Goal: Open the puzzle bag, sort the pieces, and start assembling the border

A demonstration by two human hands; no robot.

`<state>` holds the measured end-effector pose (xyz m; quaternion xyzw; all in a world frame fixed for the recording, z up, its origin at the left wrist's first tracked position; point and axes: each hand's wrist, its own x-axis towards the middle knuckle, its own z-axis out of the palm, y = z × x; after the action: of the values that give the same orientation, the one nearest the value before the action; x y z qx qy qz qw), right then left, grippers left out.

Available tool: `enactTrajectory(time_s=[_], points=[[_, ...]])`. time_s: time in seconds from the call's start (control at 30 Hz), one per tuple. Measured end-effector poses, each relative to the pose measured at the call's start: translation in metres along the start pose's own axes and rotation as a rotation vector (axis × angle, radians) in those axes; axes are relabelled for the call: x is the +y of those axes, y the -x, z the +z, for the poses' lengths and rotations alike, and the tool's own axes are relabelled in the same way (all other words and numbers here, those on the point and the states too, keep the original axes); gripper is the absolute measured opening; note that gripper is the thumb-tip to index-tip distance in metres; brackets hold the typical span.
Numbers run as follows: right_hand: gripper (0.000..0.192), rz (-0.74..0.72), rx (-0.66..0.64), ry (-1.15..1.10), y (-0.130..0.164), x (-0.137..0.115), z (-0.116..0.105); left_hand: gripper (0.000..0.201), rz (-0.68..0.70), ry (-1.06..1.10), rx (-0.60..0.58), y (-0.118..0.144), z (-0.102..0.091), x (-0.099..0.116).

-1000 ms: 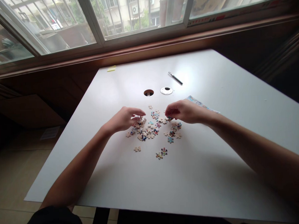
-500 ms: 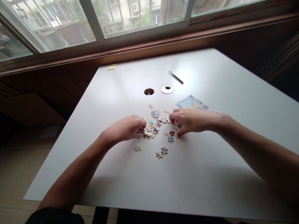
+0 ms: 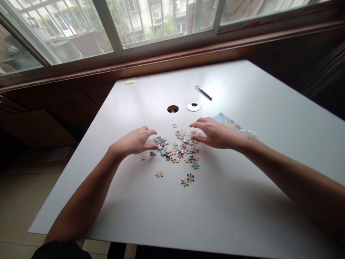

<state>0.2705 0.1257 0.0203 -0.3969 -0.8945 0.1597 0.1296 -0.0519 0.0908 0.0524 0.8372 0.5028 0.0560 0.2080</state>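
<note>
A loose heap of small jigsaw puzzle pieces (image 3: 175, 151) lies mid-table, some showing colourful print and others their plain tan backs. My left hand (image 3: 135, 141) is at the heap's left edge, thumb and fingers apart, holding nothing. On the opposite side my right hand (image 3: 213, 132) hovers with its fingers spread, also holding nothing. Closer to me are a lone tan piece (image 3: 159, 174) and a couple of printed pieces (image 3: 187, 180). A printed picture sheet (image 3: 234, 124) lies behind my right hand, which partly covers it.
The white table (image 3: 175, 212) has a round cable hole (image 3: 173, 109), with its silver cover (image 3: 193, 107) lying beside it. A dark pen (image 3: 203, 92) lies farther back. A yellow sticky note (image 3: 130, 81) is at the far left corner, below the window (image 3: 163, 20).
Both hands have opened and drawn away from the heap, the left leftward and the right slightly up. More pieces show at the left and right of the heap. The view has shifted slightly.
</note>
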Motion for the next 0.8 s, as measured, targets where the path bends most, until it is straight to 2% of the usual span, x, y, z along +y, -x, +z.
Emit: enactTrajectory(time_s=[0.07,0.1,0.23,0.3,0.37,0.53,0.67,0.8], points=[[0.051,-0.038,-0.020,-0.008,0.000,-0.003,0.010,0.067,-0.018,0.011,-0.039,-0.001,0.006,-0.001],[0.049,-0.071,-0.029,-0.034,0.000,-0.007,0.015,0.064,0.010,0.034,-0.054,-0.002,0.010,0.000],[0.021,-0.171,-0.050,-0.192,0.000,-0.028,0.029,0.023,0.170,0.148,-0.043,-0.011,0.023,0.008],[0.018,-0.188,-0.046,-0.236,0.000,-0.034,0.030,0.014,0.215,0.192,-0.020,-0.014,0.024,0.010],[0.018,-0.188,-0.003,-0.257,0.000,-0.036,0.028,0.015,0.229,0.229,0.017,-0.015,0.021,0.010],[0.015,-0.075,0.113,-0.341,-0.003,-0.030,0.020,0.019,0.087,0.445,0.098,-0.012,0.006,0.005],[0.017,0.080,0.059,-0.511,-0.003,-0.024,0.018,0.035,-0.023,0.668,0.079,-0.013,0.002,0.000],[0.023,0.120,0.014,-0.530,-0.004,-0.022,0.016,0.026,-0.089,0.754,0.097,-0.015,0.004,-0.004]])
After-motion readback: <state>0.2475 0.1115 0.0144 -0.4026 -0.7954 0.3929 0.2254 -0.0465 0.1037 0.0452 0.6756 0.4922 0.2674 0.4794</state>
